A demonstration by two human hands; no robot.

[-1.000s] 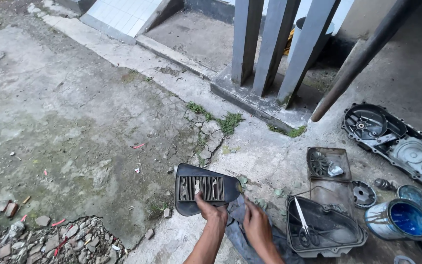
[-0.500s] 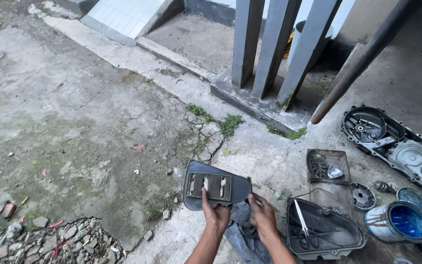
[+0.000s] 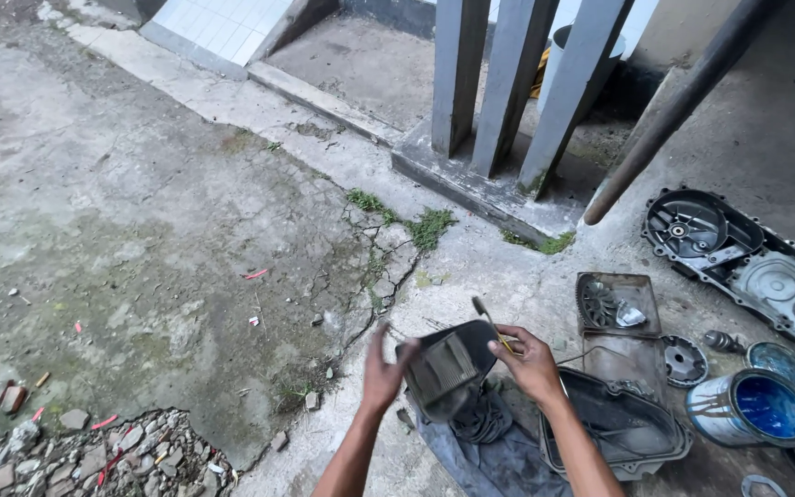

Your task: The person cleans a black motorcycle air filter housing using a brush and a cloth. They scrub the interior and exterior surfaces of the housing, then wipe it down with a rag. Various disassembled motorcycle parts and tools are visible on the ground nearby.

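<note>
A dark plastic cover with a ribbed grille (image 3: 448, 368) is held up off the ground between both hands, tilted on edge. My left hand (image 3: 382, 368) presses its left side with fingers spread. My right hand (image 3: 528, 364) grips its right edge together with a thin brush (image 3: 488, 322) whose head sticks up. Below the cover lies a crumpled grey cloth (image 3: 482, 446) on the concrete.
A black tray-like housing (image 3: 623, 433) lies to the right, beside a fan part (image 3: 616, 304), a round toothed disc (image 3: 685, 359), a blue-lined can (image 3: 752, 410) and a large engine case cover (image 3: 747, 267). Grey posts (image 3: 499, 87) and a slanted pipe (image 3: 669, 115) stand beyond. Rubble (image 3: 94, 451) lies at bottom left.
The cover lay flat on the ground with both hands on it; now it is lifted and turned on edge, and my right hand also holds the brush.
</note>
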